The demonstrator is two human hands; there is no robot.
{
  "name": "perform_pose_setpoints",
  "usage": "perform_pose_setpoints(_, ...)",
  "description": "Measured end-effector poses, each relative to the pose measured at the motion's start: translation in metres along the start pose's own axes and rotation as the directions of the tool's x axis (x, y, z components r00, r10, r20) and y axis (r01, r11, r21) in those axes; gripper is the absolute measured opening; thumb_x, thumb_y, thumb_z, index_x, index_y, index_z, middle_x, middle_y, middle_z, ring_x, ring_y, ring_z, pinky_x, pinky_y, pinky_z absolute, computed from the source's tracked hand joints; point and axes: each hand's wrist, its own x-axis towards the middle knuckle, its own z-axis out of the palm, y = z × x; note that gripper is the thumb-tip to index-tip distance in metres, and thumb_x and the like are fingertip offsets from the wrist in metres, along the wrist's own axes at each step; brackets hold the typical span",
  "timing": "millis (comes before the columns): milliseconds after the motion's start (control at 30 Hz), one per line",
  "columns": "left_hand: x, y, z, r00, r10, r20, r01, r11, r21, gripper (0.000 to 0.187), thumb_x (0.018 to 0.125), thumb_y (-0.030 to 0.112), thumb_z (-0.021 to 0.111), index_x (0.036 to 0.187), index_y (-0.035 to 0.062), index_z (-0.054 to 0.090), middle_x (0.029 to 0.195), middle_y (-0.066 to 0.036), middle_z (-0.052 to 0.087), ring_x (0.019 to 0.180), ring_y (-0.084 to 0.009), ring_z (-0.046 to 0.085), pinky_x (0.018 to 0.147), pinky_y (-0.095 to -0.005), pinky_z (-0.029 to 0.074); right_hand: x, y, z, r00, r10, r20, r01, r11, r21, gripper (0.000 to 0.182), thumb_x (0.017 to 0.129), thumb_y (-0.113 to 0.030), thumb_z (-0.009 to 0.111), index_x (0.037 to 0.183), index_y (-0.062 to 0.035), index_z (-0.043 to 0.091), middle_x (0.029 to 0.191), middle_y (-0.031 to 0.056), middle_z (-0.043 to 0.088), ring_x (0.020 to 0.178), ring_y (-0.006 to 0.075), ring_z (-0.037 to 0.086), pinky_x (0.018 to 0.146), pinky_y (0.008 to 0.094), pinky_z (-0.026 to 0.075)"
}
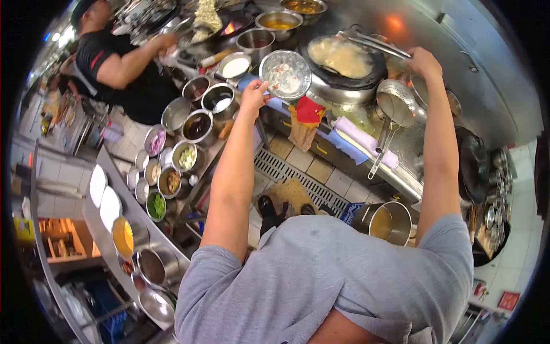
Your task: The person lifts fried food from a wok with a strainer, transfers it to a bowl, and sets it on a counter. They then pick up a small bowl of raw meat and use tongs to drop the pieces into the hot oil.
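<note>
My left hand [254, 96] grips the rim of a metal bowl [305, 76], which holds a pale, wet mixture with small red bits. The bowl is tilted beside the wok [375, 74], where pale, foaming liquid [341, 56] fills the middle. In my right hand [425, 62] are the ends of long metal tongs [378, 44]; their far tips reach over the back of the wok. Below that hand, a perforated skimmer [395, 100] rests on the stove. Red and tan cloths [309, 112] hang at the stove edge beneath the bowl.
Pots of sauces [197, 126] and small bowls of chopped ingredients [186, 156] crowd the left counter. A co-worker [123, 69] handles another wok at upper left. On the floor stands a large pot [409, 221], near a drain grate [286, 172]. Rolled towels [366, 140] lie along the stove front.
</note>
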Motion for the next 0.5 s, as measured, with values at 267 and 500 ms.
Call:
perform_pose_setpoints(267,-0.119,-0.011,-0.015,0.981,0.115,-0.154,-0.103,0.991,0.084,0.012,0.086,0.02,0.054,0.085,0.0079,0.054,0.076,-0.002,0.059,0.062,-0.011,0.058,0.055,-0.0241,0.047,0.022,-0.006,0.056,0.927,-0.173,-0.333,0.299,0.877,0.376,0.04,0.079,-0.038,0.056,0.105,-0.0087,0.059,0.098,0.0154,0.061,0.093,0.0295,0.058,0.078,0.0369,0.043)
perform_pose_setpoints(500,-0.294,-0.105,-0.067,0.799,-0.041,-0.6,-0.039,0.992,-0.119,0.014,0.074,0.011,0.057,0.082,0.0007,0.053,0.058,-0.008,0.057,0.05,-0.0173,0.059,0.044,-0.0303,0.047,-0.241,-0.143,0.169,0.81,-0.562,0.165,-0.224,-0.036,0.974,0.028,0.091,-0.025,0.041,0.112,-0.0076,0.046,0.074,0.0007,0.05,0.053,0.0059,0.042,0.046,0.0172,0.034)
